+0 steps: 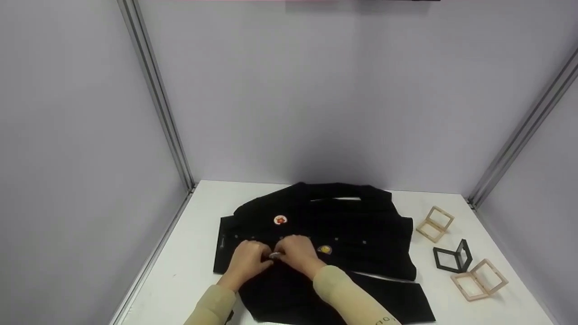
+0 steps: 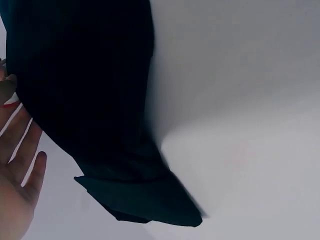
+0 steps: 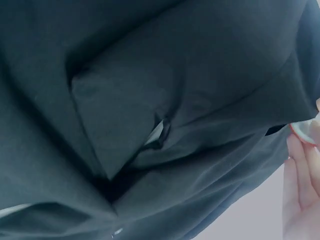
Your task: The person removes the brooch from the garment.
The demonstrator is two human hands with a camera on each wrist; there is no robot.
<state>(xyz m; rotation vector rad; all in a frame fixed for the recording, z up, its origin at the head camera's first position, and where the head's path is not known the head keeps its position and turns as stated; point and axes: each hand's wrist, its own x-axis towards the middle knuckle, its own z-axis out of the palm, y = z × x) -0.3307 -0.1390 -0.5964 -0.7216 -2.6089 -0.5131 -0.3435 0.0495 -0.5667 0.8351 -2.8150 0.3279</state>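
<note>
A black button-front garment (image 1: 370, 225) lies spread on the white table, its sleeve end (image 2: 140, 200) showing in the left wrist view. Over its middle, my left hand (image 1: 246, 262) and right hand (image 1: 298, 253) meet at a small round badge (image 1: 274, 255), pale with a red edge in the wrist views. Each hand pinches the badge between thumb and fingertips, the other fingers fairly straight. A white badge with a red flower (image 1: 280, 220) sits on the cloth farther back. To the right of my right hand is a yellow badge (image 1: 324, 249).
Along the table's right side stand a pale wooden hinged frame (image 1: 434, 224), a black one (image 1: 453, 258) and a second pale one (image 1: 478, 282), all opened out. The white table (image 1: 180, 253) is enclosed by grey panels at the back and sides.
</note>
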